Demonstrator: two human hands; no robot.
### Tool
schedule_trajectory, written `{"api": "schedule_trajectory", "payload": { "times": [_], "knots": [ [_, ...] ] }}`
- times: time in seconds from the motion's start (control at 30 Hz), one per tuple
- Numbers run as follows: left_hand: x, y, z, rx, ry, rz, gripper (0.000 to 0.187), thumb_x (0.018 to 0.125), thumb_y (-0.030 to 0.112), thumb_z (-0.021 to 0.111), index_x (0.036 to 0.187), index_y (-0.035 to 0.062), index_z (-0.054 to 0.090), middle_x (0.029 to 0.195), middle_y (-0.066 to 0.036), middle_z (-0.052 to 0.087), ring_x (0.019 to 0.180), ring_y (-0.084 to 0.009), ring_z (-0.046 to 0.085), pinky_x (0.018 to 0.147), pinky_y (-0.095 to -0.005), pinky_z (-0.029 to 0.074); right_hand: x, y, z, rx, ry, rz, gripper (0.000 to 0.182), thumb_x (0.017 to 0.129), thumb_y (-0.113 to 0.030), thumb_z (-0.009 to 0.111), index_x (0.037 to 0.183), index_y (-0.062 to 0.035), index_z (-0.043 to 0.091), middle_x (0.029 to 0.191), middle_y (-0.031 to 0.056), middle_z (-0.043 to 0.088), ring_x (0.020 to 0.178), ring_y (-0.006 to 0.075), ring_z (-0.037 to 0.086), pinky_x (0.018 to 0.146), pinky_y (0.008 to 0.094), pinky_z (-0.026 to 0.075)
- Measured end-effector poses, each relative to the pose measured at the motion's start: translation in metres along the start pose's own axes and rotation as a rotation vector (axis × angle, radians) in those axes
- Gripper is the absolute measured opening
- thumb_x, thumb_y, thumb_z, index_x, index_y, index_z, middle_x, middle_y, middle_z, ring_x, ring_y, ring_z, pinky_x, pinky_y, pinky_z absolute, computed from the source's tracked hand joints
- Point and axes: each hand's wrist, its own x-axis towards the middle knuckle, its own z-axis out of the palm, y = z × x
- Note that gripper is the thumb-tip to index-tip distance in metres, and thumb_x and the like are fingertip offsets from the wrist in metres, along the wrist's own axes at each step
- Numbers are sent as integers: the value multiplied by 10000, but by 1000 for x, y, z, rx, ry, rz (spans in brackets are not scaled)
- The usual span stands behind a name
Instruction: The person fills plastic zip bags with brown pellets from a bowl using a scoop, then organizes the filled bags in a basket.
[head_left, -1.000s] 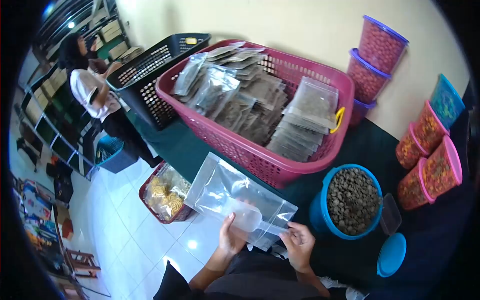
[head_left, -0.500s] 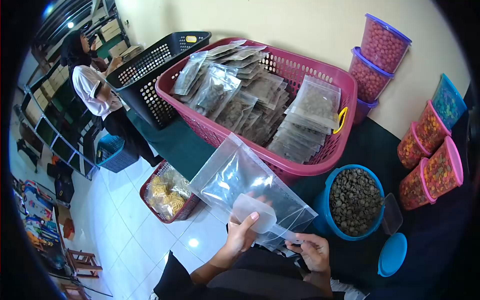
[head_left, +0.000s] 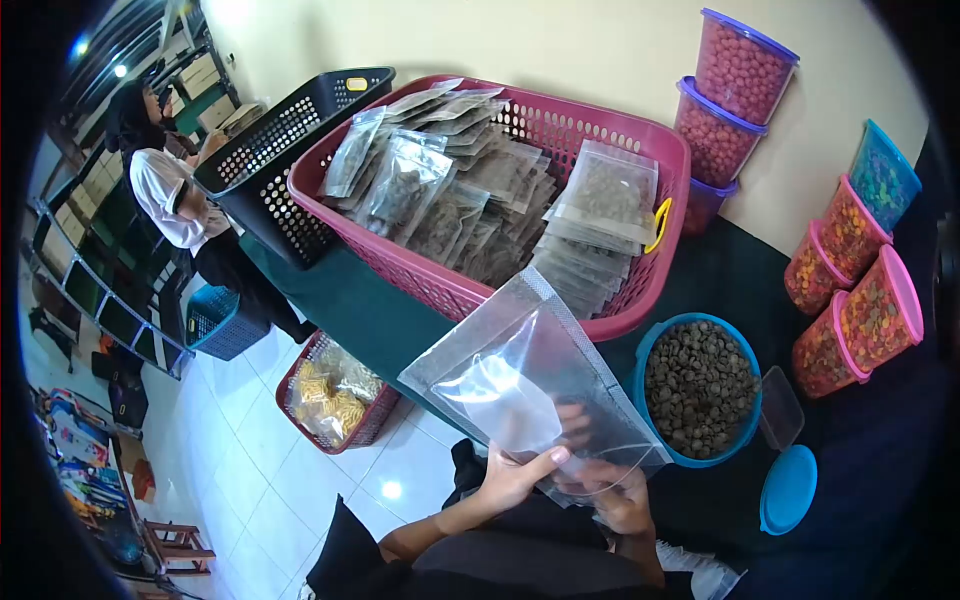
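A clear plastic bag is held in front of my body, tilted, with a whitish translucent scoop seen at its lower part. My left hand grips the bag's lower edge and the scoop, thumb on top. Behind the film, my right hand has its fingers bent around the bag's lower right corner. Right of the bag is a blue tub of dark, flat round pieces. Above the bag, a maroon basket holds several filled clear packets.
A black basket and a person are at the left. Purple-lidded tubs and pink-lidded tubs line the right side. A blue lid lies below the blue tub. A small basket of yellow snacks sits on the floor.
The bag and both hands have shifted slightly right. The scoop's bowl, formerly under my left thumb, now appears behind the bag's film. My right fingers now show through the plastic. The whole view has shifted slightly.
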Motion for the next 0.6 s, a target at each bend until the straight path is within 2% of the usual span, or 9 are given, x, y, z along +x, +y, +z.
{"api": "schedule_trajectory", "payload": {
  "times": [0.23,0.3,0.37,0.4,0.47,0.6],
  "knots": [
    [-6,-11,1,45,36,2,514,765,78,548,1186,-37,277,1129,-193,437,1046,-284,457,869,-449,389,-3,0,4,-28,17,-44,132,796,-14,509,908,45,545,980,179,538,894,268,554,797,362,470],
    [-7,-13,0,69,25,11,492,767,71,545,1175,-43,295,1126,-189,442,1045,-282,460,865,-446,393,-4,9,4,-25,141,-249,139,800,-16,503,921,45,536,979,163,540,887,258,558,770,339,488],
    [-7,-12,0,-27,90,13,458,762,-3,549,1168,-29,338,1127,-131,472,1002,-179,490,859,-303,382,-2,9,10,57,228,-228,145,804,-20,499,933,40,531,974,160,541,886,258,559,762,331,493],
    [-7,-14,1,-26,85,8,458,762,-3,549,1168,-29,338,1127,-131,472,1002,-179,490,859,-303,382,-2,9,13,138,312,-204,152,808,-25,494,945,34,525,970,157,542,884,257,560,754,322,497],
    [-7,-19,3,-83,150,29,454,765,-7,544,1169,-25,338,1111,-112,473,1011,-172,474,864,-300,374,-1,12,18,156,326,-245,171,815,-23,479,977,17,518,981,155,539,883,261,560,754,327,500],
    [-2,-15,-2,-72,73,55,452,767,-9,540,1170,-24,336,1101,-101,468,1036,-174,454,869,-302,370,4,17,29,326,450,-335,187,819,-21,467,997,7,515,991,152,533,878,266,561,745,333,507]
  ]
}}
